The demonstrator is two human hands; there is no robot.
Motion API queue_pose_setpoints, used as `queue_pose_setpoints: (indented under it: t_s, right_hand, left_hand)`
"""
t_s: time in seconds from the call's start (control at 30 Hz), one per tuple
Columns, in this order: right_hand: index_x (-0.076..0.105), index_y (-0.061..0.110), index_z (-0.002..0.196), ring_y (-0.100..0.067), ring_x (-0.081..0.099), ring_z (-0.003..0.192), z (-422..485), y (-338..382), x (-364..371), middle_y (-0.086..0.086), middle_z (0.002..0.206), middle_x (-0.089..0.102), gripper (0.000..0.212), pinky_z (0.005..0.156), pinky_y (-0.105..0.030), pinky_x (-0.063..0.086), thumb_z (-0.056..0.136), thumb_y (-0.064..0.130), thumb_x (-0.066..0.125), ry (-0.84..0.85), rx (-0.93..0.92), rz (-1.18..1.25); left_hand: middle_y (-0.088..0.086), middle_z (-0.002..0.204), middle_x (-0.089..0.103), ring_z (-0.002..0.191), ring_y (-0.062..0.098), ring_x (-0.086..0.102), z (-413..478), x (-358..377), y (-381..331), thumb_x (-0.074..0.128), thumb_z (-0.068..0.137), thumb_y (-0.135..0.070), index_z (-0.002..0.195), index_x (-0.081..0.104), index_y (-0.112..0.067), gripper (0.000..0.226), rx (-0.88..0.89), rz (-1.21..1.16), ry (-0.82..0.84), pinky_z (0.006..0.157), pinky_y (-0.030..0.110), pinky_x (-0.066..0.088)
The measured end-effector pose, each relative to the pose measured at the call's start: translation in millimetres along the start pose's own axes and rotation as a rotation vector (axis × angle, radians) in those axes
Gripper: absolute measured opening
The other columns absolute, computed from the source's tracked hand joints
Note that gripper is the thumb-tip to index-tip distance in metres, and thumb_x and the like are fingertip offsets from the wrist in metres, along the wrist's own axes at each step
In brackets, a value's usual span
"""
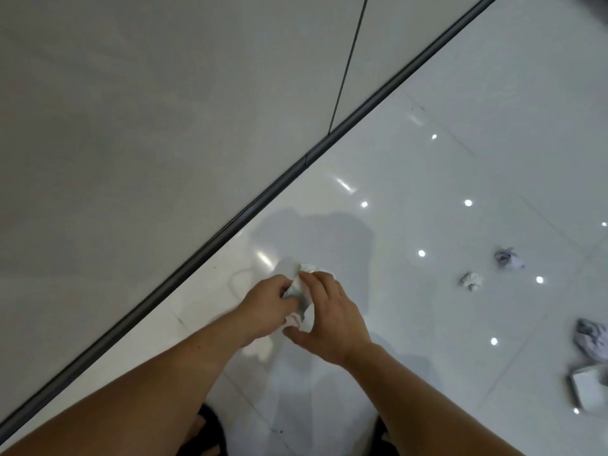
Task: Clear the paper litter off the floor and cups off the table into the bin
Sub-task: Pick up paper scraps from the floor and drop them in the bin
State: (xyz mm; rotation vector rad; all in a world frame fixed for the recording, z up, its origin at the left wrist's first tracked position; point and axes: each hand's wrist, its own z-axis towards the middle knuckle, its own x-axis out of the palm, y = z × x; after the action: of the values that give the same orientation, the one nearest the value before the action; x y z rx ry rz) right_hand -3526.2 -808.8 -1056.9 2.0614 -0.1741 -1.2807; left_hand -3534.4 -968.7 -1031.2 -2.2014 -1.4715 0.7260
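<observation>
White crumpled paper [300, 292] with a greenish-grey patch is caught between both hands, low over the glossy white tiled floor [427, 179] and a short way out from the dark baseboard [230, 222]. The wad is longer than it is wide; its long axis runs nearly straight away from the person. The far end pokes out past the fingertips as a puffy white tip, and the near end shows below the palms. Whether that far tip touches the floor or hangs just above it cannot be told.

The left hand [266, 304] comes in from the lower left with its forearm stretched forward. Its back faces the camera and its fingers are curled round the left side of the paper. The right hand [329, 319] reaches in from the lower right. Its fingers are bent over the top and right side of the paper, and its thumb is stretched leftward under the near end. Both hands grip the wad, and they meet over it.

More litter lies well apart to the right: a small white paper ball [472, 280], a greyish scrap [506, 258] just beyond it, a larger grey-white crumple [592, 342] at the frame edge, and a flatter folded sheet [589, 388] close below that. A pale grey wall [131, 110] fills the upper left. Feet in dark sandals [204, 432] show at the bottom.
</observation>
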Motion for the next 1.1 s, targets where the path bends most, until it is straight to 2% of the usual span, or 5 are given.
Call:
queue_pose_setpoints:
  t_s: [0.2,0.4,0.53,0.77,1.1]
  right_hand:
    - [0.006,0.037,0.151,-0.027,0.02,0.141,42.0,-41.4,21.9,0.0,0.157,0.012,0.099,0.106,-0.044,0.037,0.077,0.062,0.067,0.141,0.183,-0.338]
    - [0.033,0.027,0.143,-0.029,0.031,0.124,69.0,-55.9,76.5,-0.006,0.14,0.031,0.054,0.086,-0.039,0.049,0.092,0.027,0.052,0.212,0.292,-0.332]
    - [0.046,0.021,0.134,-0.027,0.039,0.114,58.3,-32.8,59.4,-0.005,0.125,0.043,0.046,0.079,-0.034,0.048,0.088,0.022,0.051,0.231,0.26,-0.308]
    - [0.05,0.025,0.132,-0.023,0.044,0.11,4.8,98.4,-93.0,-0.001,0.123,0.049,0.043,0.075,-0.031,0.05,0.09,0.028,0.054,0.089,0.124,-0.337]
    - [0.045,0.026,0.138,-0.023,0.044,0.114,-106.6,353.5,-324.4,-0.002,0.128,0.049,0.049,0.079,-0.032,0.049,0.09,0.033,0.054,0.035,0.01,-0.394]
  left_hand:
    - [-0.004,0.081,0.056,0.072,0.011,0.05,31.2,-24.9,43.0,0.055,0.089,-0.013,0.088,0.053,-0.017,0.005,0.034,0.26,-0.182,0.054,0.017,0.036]
    - [-0.004,0.083,0.056,0.071,0.007,0.049,55.5,-43.6,96.0,0.055,0.09,-0.015,0.093,0.052,-0.016,0.004,-0.006,0.332,-0.214,0.049,0.008,0.034]
    - [0.0,0.085,0.057,0.076,0.017,0.053,33.2,-49.7,84.5,0.052,0.091,-0.017,0.094,0.051,-0.016,0.003,-0.026,0.365,-0.248,0.055,0.021,0.036]
    - [0.012,0.089,0.066,0.079,0.031,0.063,-112.4,-79.5,-24.4,0.047,0.092,-0.017,0.101,0.051,-0.01,0.012,0.116,0.481,-0.289,0.072,0.039,0.052]
    - [0.013,0.101,0.065,0.09,0.035,0.06,-408.9,-152.4,-184.5,0.047,0.09,-0.018,0.111,0.053,-0.017,0.022,0.24,0.5,-0.435,0.071,0.033,0.047]
